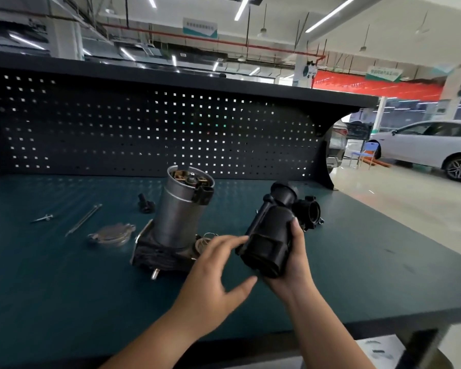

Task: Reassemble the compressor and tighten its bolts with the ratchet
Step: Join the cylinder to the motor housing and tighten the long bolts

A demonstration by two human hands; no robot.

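Note:
The compressor body [175, 217], a silver cylinder on a black base, stands tilted on the green bench. My right hand [293, 262] grips a black plastic housing [270, 233] from below and holds it above the bench, to the right of the body. My left hand [218, 267] is open, its fingertips touching the housing's left edge. A round metal cover [112, 233] lies left of the body. Two long thin bolts [84, 219] lie further left, with a short screw [41, 218] beyond them. I see no ratchet.
A small black fitting [145, 203] sits behind the cover. A dark pegboard [157, 129] walls off the back of the bench [64, 288]. The bench's right edge drops to a shop floor with a white car [431, 147] beyond.

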